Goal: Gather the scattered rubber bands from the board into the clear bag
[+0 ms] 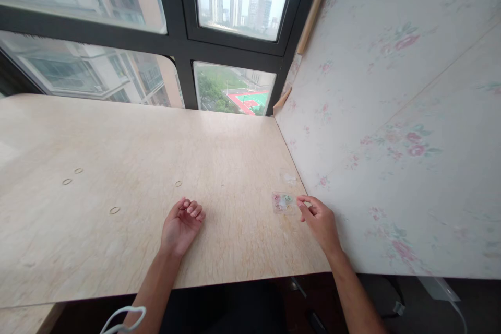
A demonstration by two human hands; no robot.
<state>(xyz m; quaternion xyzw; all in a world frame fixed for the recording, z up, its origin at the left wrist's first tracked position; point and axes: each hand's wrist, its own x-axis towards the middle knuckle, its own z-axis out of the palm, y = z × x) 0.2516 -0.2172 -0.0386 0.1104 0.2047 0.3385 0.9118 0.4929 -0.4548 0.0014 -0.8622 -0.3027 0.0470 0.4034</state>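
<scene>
A small clear compartment box [282,212] lies on the marble sill, with pink, green and yellowish rings in its compartments. My right hand [319,219] is at the box's right edge, thumb and forefinger pinched together. Whatever is between those fingertips, if anything, is too small to make out. My left hand [183,227] rests palm up on the stone, its fingers loosely curled and its palm bare. Just beyond it lies a thin yellowish ring [179,183]. Farther left are three similar pieces: a near ring [114,210], a middle ring [67,181] and a far ring [79,170].
The marble sill [235,156] runs up to a dark window frame [230,47]. A floral wall panel [391,115] stands close on the right. Behind the box is a clear plastic piece [288,179]. A white loop [125,318] shows by my left forearm.
</scene>
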